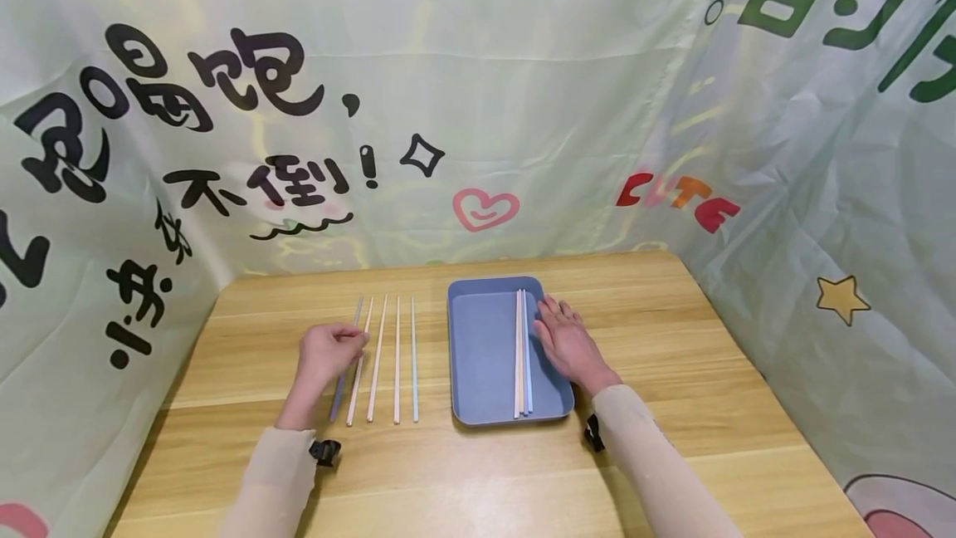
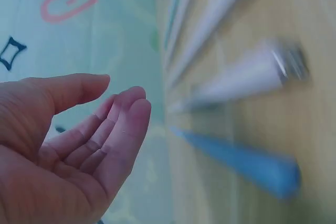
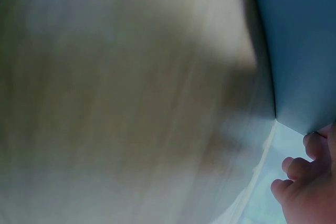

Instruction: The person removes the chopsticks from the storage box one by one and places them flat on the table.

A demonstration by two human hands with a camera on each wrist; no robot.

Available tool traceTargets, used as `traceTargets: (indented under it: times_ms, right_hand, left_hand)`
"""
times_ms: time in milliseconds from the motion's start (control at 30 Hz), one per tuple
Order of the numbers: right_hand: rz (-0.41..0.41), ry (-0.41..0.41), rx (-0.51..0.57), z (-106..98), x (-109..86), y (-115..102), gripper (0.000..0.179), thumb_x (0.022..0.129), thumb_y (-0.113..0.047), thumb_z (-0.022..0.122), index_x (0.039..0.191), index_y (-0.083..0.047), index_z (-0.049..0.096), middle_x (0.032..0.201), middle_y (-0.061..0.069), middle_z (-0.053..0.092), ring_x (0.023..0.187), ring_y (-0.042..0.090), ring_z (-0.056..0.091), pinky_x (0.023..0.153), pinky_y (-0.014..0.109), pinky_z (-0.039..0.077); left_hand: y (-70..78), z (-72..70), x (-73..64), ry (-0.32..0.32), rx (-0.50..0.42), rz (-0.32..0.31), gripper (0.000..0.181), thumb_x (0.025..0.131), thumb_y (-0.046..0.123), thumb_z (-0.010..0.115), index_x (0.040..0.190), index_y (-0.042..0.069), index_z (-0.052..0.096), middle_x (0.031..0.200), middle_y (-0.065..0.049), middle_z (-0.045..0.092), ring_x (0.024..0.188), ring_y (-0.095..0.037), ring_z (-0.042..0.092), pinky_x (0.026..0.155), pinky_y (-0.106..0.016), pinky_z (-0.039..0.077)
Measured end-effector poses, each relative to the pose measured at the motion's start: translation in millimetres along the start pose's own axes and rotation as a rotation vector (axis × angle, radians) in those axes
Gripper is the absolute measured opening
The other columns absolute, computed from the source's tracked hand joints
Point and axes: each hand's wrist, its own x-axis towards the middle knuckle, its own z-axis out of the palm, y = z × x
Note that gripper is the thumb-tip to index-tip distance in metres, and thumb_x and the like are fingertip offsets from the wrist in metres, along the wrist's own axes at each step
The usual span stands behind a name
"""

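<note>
My left hand (image 1: 329, 351) hovers over the left end of a row of chopsticks, nearest the dark blue chopstick (image 1: 337, 402) and the pale pink chopstick (image 1: 354, 401) beside it. In the left wrist view, a gap shows between thumb and bent fingers (image 2: 131, 116), with nothing held. Farther right in the row are two more pale chopsticks and a light blue chopstick (image 1: 414, 372). My right hand (image 1: 571, 347) rests with extended fingers along the right rim of a blue-grey tray (image 1: 481, 355). Inside that tray, several pink, white and blue chopsticks (image 1: 519, 364) lie together near its right side.
The wooden table (image 1: 657, 305) reaches back to a printed fabric backdrop (image 1: 568, 106) that also hangs along both sides. Dark wrist-worn devices (image 1: 324, 452) sit at both cuffs. In the right wrist view, the tray's outer wall (image 3: 299, 51) rises beside the tabletop.
</note>
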Motion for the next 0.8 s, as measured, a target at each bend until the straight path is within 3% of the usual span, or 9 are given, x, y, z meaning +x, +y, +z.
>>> traceTargets:
  times_ms: [167, 367, 800]
  right_hand:
    - [-0.003, 0.004, -0.003, 0.0, -0.6, -0.2, 0.058, 0.116, -0.035, 0.037, 0.159, 0.003, 0.039, 0.169, 0.024, 0.032, 0.155, 0.052, 0.030, 0.127, 0.065, 0.024]
    - [-0.010, 0.017, 0.005, -0.2, -0.5, 0.4, 0.057, 0.116, -0.034, 0.037, 0.158, 0.004, 0.040, 0.169, 0.024, 0.032, 0.154, 0.052, 0.031, 0.127, 0.066, 0.025]
    - [-0.007, 0.022, 0.005, -1.5, -1.1, -1.8, 0.056, 0.115, -0.032, 0.039, 0.158, 0.005, 0.041, 0.168, 0.024, 0.034, 0.153, 0.053, 0.032, 0.126, 0.066, 0.025]
  left_hand:
    - [20.1, 19.4, 1.7, -0.057, -0.081, 0.020, 0.023, 0.097, 0.015, 0.075, 0.109, -0.003, 0.078, 0.095, -0.021, 0.080, 0.082, -0.034, 0.080, 0.066, -0.030, 0.064]
    - [36.6, 38.2, 1.4, -0.122, -0.194, -0.002, 0.023, 0.097, 0.010, 0.075, 0.112, -0.007, 0.077, 0.103, -0.026, 0.078, 0.083, -0.034, 0.080, 0.078, -0.043, 0.067]
    - [60.3, 74.5, -3.7, -0.206, -0.276, 0.033, 0.018, 0.095, 0.006, 0.075, 0.108, -0.006, 0.078, 0.101, -0.029, 0.078, 0.082, -0.036, 0.079, 0.076, -0.042, 0.067]
